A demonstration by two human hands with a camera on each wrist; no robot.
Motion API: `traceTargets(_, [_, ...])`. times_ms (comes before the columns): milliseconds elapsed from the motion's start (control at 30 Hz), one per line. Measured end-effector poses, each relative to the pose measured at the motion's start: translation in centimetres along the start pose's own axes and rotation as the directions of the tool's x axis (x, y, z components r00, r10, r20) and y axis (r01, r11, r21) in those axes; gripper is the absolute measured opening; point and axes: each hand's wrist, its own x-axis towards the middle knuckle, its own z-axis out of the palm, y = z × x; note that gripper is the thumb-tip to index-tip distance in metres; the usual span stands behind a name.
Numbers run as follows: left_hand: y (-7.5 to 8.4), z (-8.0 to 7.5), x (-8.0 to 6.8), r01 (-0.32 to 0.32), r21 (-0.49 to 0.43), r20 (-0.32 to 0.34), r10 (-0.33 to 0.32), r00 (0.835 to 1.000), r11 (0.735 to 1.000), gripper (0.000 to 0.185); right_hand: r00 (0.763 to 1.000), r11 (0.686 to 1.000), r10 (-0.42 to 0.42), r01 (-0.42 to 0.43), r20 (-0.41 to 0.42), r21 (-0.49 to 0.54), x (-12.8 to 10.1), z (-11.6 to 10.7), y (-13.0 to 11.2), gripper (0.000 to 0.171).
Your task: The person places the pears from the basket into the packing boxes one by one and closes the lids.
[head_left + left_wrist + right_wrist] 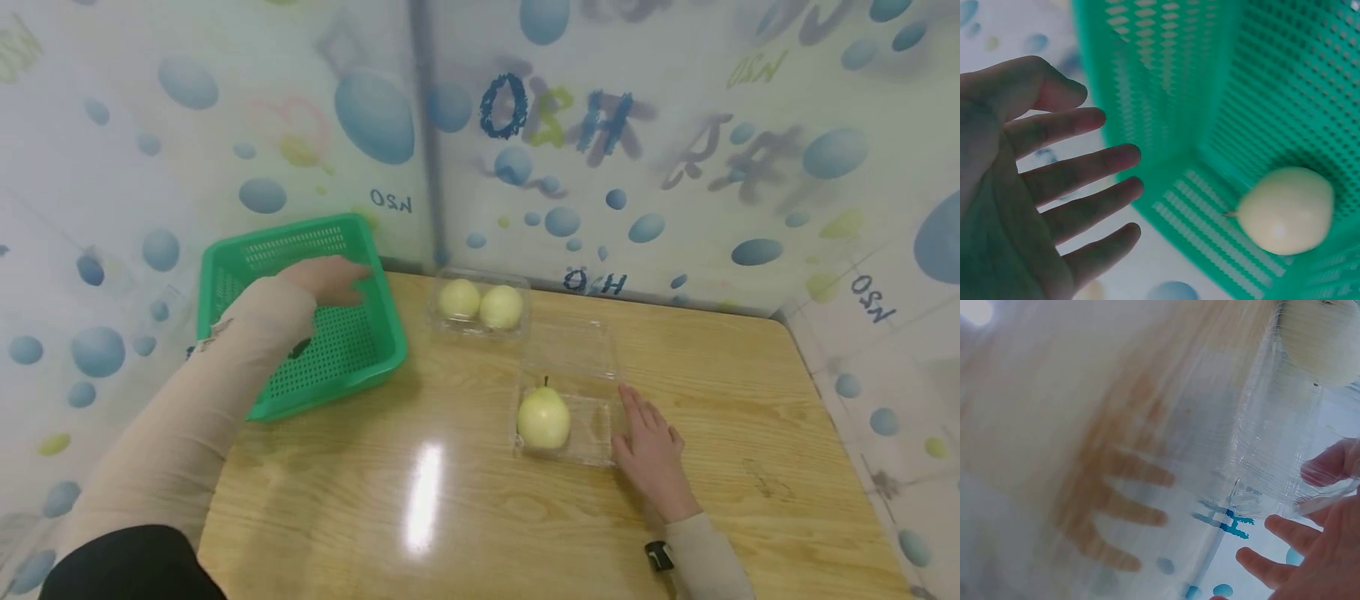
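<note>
My left hand [327, 279] is over the green basket [390, 333], with nothing between its spread fingers. One pale pear [1286, 211] lies in the basket in the left wrist view; my left arm hides it in the head view. My right hand [654, 454] touches the right side of a clear plastic box [592, 429], its fingers extended along the edge. The box's lid [573, 346] is folded back away from me. A yellow-green pear [543, 418] stands stem up in the left part of this box, and the right part is bare.
Behind and to the left, near the wall, another clear box [480, 327] holds two pears [501, 307]. The wooden table [480, 517] meets patterned walls [637, 183] at the back and sides. A black band [658, 556] is at my right wrist.
</note>
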Motion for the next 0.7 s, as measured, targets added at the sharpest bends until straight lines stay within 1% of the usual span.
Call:
traceTargets(133, [-1.8,0.8,-0.2,0.053,-0.061,0.019,-0.052,0.998,0.997,0.058,1.0,1.0,-0.002,0.002,0.001,0.004,0.0,-0.1,0.0,0.068])
traceTargets(300, [-3.5,1.6,-0.1,0.089,-0.112,0.027,-0.086,0.996,0.99,0.057,1.0,1.0,0.005,-0.005,0.001,0.004,0.0,0.0,-0.1,0.068])
traceTargets(400, [-4.0,1.9,0.0,0.091,-0.111,0.002,-0.092,0.996,0.99,0.056,1.0,1.0,0.003,-0.003,0.0,0.008,0.0,0.0,-0.1,0.068])
traceTargets(567, [-5.0,2.4,0.1,0.102,-0.052,-0.048,-0.104,0.993,0.993,0.055,1.0,1.0,0.006,-0.006,0.007,0.014,0.0,0.0,-0.1,0.069])
traceTargets(700, [-6.0,2.9,-0.2,0.147,-0.108,-0.045,-0.153,0.987,0.983,0.06,1.0,1.0,0.005,-0.005,0.0,0.007,-0.1,0.0,0.0,0.069])
